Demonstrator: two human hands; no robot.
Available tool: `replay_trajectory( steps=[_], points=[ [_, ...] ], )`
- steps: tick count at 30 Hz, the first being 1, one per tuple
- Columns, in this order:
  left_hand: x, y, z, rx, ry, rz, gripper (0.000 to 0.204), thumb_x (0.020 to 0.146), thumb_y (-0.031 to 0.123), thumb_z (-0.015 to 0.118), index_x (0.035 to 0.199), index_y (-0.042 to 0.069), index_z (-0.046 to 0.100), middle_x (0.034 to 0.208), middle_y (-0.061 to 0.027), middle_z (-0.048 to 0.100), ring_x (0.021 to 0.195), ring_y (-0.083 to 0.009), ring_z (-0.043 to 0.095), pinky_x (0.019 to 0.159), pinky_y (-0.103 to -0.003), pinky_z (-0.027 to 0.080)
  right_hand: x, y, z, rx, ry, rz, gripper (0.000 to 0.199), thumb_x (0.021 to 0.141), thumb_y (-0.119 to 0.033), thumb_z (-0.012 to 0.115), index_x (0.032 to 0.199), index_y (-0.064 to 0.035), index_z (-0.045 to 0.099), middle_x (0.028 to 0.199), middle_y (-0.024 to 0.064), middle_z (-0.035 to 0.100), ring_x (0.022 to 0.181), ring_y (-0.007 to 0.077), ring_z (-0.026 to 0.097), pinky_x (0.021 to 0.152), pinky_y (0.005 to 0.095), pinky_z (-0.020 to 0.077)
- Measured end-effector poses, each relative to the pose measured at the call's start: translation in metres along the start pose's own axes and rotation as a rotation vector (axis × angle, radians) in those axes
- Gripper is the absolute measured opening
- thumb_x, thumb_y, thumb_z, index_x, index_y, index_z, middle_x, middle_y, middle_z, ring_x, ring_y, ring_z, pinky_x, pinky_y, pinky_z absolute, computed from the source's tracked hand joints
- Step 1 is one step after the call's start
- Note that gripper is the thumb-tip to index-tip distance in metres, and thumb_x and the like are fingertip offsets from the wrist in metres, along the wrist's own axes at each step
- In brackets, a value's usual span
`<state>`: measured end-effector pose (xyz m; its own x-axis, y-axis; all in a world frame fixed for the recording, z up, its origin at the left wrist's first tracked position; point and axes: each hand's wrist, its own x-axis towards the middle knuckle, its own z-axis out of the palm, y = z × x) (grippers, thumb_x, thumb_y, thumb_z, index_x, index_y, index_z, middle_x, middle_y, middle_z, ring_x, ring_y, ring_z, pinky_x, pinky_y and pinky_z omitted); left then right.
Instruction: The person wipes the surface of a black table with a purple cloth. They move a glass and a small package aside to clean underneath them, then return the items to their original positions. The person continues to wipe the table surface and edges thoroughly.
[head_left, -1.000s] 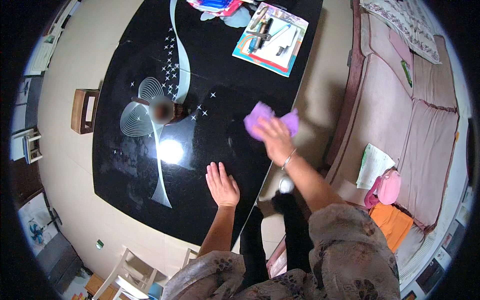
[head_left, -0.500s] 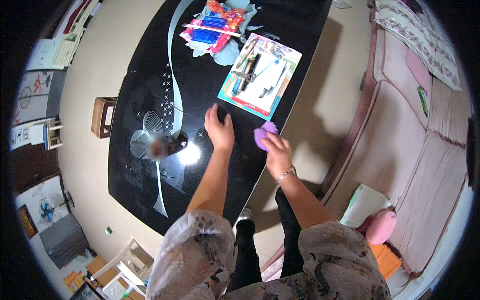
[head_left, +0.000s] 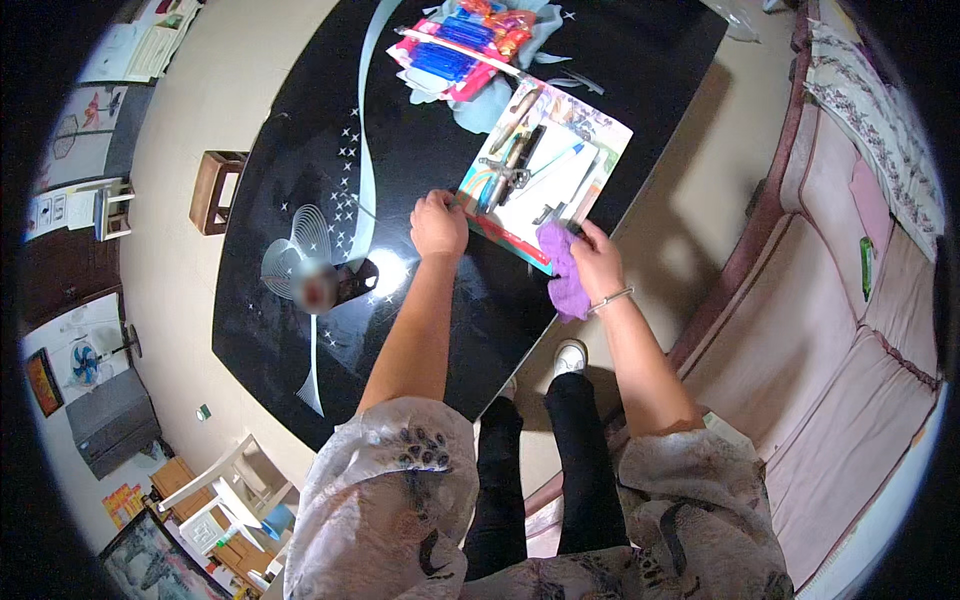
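Worktop (head_left: 490, 315) under my camera: hard, glossy black, patterned with pale curving ribbon and small stars. Purple cloth (head_left: 563, 272): soft, crumpled, hanging in folds at near right corner of booklet (head_left: 560, 108). Booklet flat, rectangular, bright-covered, slim pens (head_left: 527, 150) lying on it. I see right hand (head_left: 599, 262) clamped on cloth. Left hand (head_left: 438, 222), fingers curled, at booklet's left corner; can't tell whether it grips. Hands apart, booklet's near edge between them.
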<state>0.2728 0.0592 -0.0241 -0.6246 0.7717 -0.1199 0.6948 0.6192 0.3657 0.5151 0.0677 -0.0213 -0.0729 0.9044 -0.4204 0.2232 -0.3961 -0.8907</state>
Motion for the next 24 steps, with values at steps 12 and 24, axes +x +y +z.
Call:
replay_trajectory(
  steps=[12, 24],
  points=[
    [-0.075, 0.070, -0.127, 0.136, 0.085, -0.205, 0.023, 0.086, 0.027, 0.063, 0.094, 0.006, 0.061, 0.103, -0.0206, 0.061, 0.098, -0.0398, 0.060, 0.084, -0.048, 0.049, -0.069, -0.102, -0.036, -0.150, -0.185, -0.037, 0.039, 0.077, -0.019, 0.056, 0.109, 0.0033, 0.061, 0.099, 0.0296, 0.064, 0.095, 0.0455, 0.060, 0.086, 0.0467, 0.0479],
    [-0.079, 0.072, -0.076, -0.054, 0.322, -0.024, 0.063, 0.081, -0.001, 0.053, 0.141, -0.003, 0.035, 0.148, -0.0343, 0.024, 0.137, -0.0479, 0.027, 0.115, -0.049, 0.022, -0.047, -0.097, -0.009, -0.089, -0.415, -0.071, 0.048, 0.088, -0.014, 0.053, 0.135, -0.0033, 0.048, 0.110, 0.0237, 0.066, 0.096, 0.0342, 0.065, 0.082, 0.0389, 0.0514]
  ],
)
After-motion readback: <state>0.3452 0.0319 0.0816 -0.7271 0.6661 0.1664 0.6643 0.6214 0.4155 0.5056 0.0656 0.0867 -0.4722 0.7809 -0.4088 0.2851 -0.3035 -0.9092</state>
